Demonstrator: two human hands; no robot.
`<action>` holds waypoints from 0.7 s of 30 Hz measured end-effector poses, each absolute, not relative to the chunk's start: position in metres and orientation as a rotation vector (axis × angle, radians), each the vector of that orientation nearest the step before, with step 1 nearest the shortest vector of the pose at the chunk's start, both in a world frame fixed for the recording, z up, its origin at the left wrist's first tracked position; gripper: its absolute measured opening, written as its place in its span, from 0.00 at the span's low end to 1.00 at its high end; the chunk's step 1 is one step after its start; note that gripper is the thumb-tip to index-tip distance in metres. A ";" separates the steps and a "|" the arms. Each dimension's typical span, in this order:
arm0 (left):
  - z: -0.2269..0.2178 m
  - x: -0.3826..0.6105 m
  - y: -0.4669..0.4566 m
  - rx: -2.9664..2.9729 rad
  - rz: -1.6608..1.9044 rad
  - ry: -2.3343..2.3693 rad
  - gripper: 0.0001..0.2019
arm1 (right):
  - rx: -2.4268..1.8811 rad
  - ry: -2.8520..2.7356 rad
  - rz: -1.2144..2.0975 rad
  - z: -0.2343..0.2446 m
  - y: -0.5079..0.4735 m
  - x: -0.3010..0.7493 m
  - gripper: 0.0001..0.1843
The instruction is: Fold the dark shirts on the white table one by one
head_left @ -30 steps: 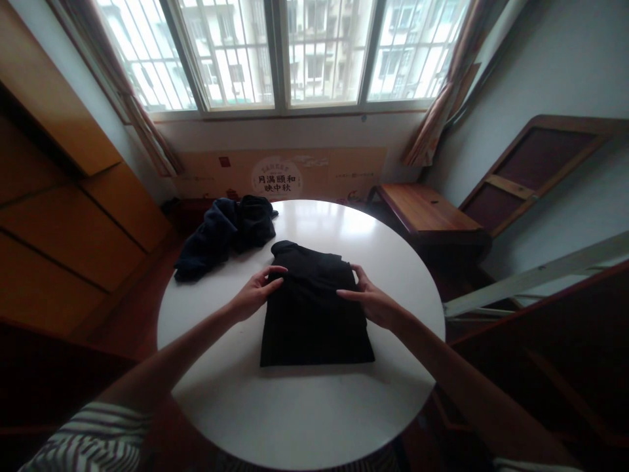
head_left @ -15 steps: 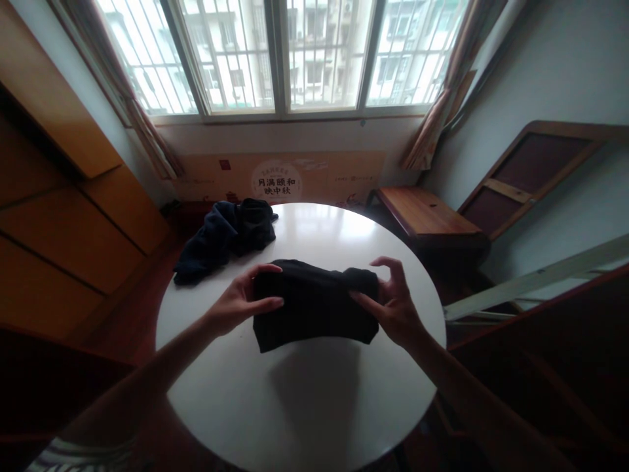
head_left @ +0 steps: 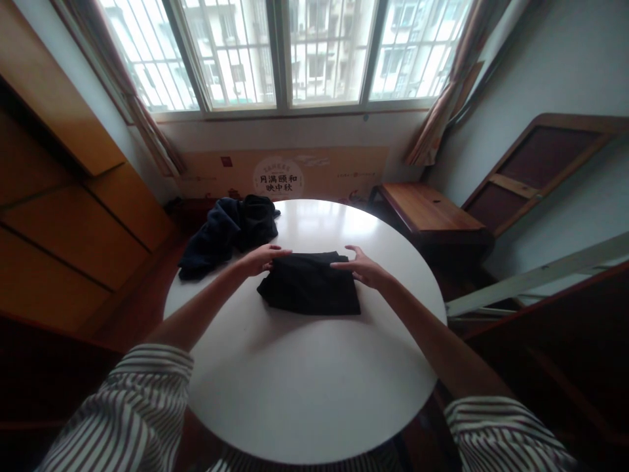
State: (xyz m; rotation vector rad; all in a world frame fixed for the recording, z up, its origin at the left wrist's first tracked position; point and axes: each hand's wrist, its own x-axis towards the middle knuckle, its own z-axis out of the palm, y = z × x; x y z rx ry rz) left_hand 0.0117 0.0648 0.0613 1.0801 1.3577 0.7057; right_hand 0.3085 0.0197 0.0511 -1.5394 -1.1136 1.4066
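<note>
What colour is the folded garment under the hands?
Black, plain; the folded garment shows clearly in the head view.

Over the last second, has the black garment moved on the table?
Yes. Folded in half, the garment now ends farther from the table's near rim, toward the window.

Barred window (head_left: 295,52) bright with daylight, curtains (head_left: 442,98) at its sides, wooden cabinets (head_left: 63,216) left, wooden bench (head_left: 427,210) right, pale wall (head_left: 565,65).
</note>
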 end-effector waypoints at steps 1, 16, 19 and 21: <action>0.062 0.009 0.062 1.138 0.697 1.383 0.41 | -1.537 -1.182 1.412 0.051 0.016 0.310 0.63; 0.072 0.002 0.056 1.014 0.829 1.323 0.44 | -1.149 -1.040 1.468 0.044 0.024 0.308 0.25; 0.058 -0.001 0.069 1.111 0.876 1.428 0.37 | -1.227 -1.060 1.385 0.034 0.033 0.303 0.23; 0.047 -0.004 0.071 1.247 0.865 1.468 0.35 | -1.241 -1.151 1.349 0.027 0.036 0.303 0.22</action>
